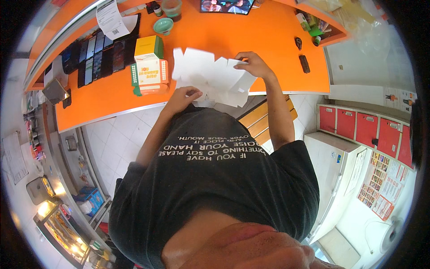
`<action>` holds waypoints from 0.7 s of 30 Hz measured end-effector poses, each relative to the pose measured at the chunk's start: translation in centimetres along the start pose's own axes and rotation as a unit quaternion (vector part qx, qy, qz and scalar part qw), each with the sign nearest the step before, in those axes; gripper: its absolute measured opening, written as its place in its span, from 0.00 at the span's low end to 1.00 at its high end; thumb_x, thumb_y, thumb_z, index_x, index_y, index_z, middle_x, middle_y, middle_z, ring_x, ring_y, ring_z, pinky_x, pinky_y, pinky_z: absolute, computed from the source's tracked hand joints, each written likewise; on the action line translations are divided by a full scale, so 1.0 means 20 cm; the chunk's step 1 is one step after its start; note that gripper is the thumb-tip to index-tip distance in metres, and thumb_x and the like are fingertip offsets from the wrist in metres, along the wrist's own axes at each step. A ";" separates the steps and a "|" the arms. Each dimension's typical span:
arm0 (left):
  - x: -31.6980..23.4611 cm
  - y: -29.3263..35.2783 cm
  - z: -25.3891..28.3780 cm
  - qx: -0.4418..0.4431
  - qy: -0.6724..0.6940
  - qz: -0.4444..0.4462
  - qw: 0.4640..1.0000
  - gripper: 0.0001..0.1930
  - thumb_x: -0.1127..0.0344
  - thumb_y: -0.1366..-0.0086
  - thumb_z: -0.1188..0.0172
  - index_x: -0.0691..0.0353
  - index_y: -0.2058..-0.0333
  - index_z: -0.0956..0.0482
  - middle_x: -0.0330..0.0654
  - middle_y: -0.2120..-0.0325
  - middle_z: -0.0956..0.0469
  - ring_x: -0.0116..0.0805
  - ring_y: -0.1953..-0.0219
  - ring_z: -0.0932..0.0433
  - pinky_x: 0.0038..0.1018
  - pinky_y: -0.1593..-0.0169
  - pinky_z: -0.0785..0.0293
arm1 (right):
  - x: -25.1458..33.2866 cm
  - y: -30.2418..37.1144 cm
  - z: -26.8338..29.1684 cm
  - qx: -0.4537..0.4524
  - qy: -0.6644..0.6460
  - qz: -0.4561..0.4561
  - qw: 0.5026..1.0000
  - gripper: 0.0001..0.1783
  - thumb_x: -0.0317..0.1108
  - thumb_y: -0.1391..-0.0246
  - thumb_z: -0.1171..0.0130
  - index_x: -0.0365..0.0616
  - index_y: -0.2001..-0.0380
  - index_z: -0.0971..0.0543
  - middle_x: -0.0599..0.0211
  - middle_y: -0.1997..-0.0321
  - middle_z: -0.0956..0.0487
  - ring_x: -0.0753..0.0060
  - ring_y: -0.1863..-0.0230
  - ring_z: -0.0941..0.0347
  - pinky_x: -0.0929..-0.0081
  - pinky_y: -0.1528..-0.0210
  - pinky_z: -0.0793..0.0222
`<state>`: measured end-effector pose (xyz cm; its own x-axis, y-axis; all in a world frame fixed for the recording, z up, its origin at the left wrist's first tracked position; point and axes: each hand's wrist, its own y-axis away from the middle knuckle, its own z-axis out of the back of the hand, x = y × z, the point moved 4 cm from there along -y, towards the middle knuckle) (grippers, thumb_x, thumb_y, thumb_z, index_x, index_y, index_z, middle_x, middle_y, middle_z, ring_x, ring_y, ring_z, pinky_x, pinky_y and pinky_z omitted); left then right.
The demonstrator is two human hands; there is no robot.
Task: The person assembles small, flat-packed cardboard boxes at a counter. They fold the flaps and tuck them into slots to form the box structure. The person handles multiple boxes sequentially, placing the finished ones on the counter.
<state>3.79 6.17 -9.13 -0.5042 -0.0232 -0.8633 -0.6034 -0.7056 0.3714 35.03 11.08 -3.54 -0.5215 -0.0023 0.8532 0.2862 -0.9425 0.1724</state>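
An unfolded box blank, its plain white side up, spans the space between my hands at the near edge of the orange table. Its outline is notched, with flaps along the far and right sides. My right hand grips the upper right flap, fingers bent over its edge. At the lower left corner, my left hand is closed with curled fingers on the blank's edge. Just left of it lies a flattened printed carton in white, orange and green. Touching that carton's far end is a yellow and green box.
On the orange table, several phones lie in rows at left beside a paper slip. A green bowl, a lit screen and a dark small item sit farther out. A slatted wooden bench stands below.
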 end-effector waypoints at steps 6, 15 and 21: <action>-0.02 0.03 -0.01 -0.176 0.102 -0.032 0.979 0.31 0.55 0.35 0.36 0.73 0.42 0.32 0.54 0.55 0.20 0.42 0.55 0.18 0.34 0.51 0.23 | 0.27 0.16 -0.09 -0.063 -0.212 -0.021 0.975 0.14 0.33 0.48 0.34 0.41 0.59 0.19 0.69 0.63 0.19 0.74 0.61 0.24 0.75 0.55 0.29; -0.15 0.17 0.34 -0.126 0.225 -0.027 0.966 0.20 0.70 0.35 0.38 0.71 0.47 0.26 0.47 0.57 0.19 0.31 0.58 0.19 0.27 0.54 0.22 | 0.41 0.15 -0.49 0.031 -0.379 -0.115 0.918 0.30 0.30 0.45 0.35 0.32 0.41 0.30 0.52 0.48 0.21 0.64 0.51 0.21 0.69 0.46 0.26; 0.17 0.19 0.24 -0.043 0.285 -0.015 0.957 0.23 0.66 0.40 0.32 0.71 0.48 0.24 0.47 0.63 0.17 0.30 0.59 0.19 0.27 0.54 0.23 | 0.13 0.16 -0.77 0.096 -0.400 -0.092 0.907 0.28 0.30 0.49 0.33 0.31 0.45 0.26 0.54 0.51 0.19 0.66 0.53 0.21 0.70 0.50 0.24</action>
<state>-3.23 6.87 -8.95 -0.0535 -0.3673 -0.9286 -0.5468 -0.7673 0.3350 22.18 2.99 -8.36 0.1527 0.4655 0.8718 0.4289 -0.8259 0.3659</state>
